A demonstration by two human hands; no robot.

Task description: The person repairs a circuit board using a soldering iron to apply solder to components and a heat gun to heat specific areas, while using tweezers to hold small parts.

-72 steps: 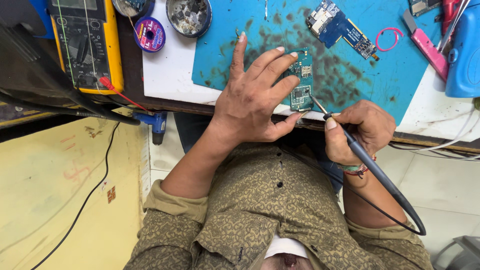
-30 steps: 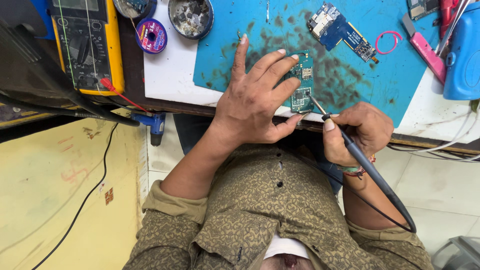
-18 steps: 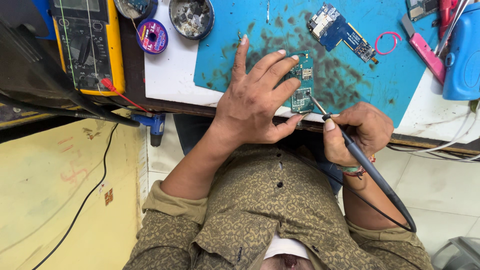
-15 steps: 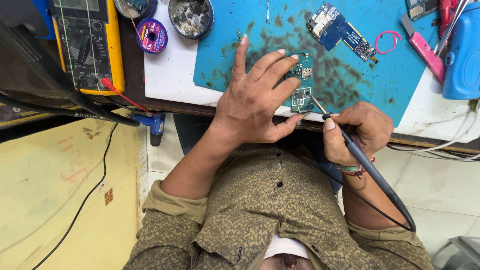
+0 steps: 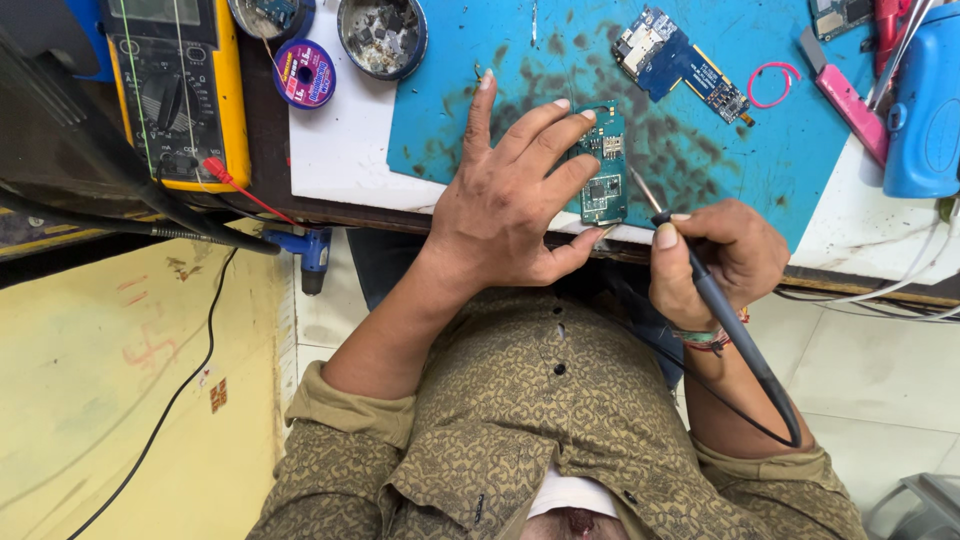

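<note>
A: Eyes on the green circuit board [image 5: 603,165]. It lies on the blue mat [image 5: 500,60], near the mat's front edge, with its long axis running from that edge straight away from the person.

B: And the left hand [image 5: 515,205]?

A: Spread wide and laid flat, fingers [image 5: 545,145] fanned out, fingertips resting on the board's left edge and top corner. It pins the board rather than grips it.

B: So the right hand [image 5: 715,255] has the tool?

A: Yes, closed around a black soldering iron [image 5: 715,300] in a pen grip. The thin tip [image 5: 645,190] points up and leftward at the board's right side, just beside it. Whether it touches the board, I cannot tell.

B: Which hand is nearer the board?

A: The left, already on it. The right sits off the board's lower right, past the front edge of the bench [image 5: 340,150], so the iron comes in at a slant across the board's long axis.

B: Anything else close by?

A: A second, blue circuit board [image 5: 680,62] lies beyond the green one, up and to its right on the mat. A yellow multimeter [image 5: 175,85] is well off to the board's left, with a small metal dish [image 5: 382,35] between them, farther back.
</note>
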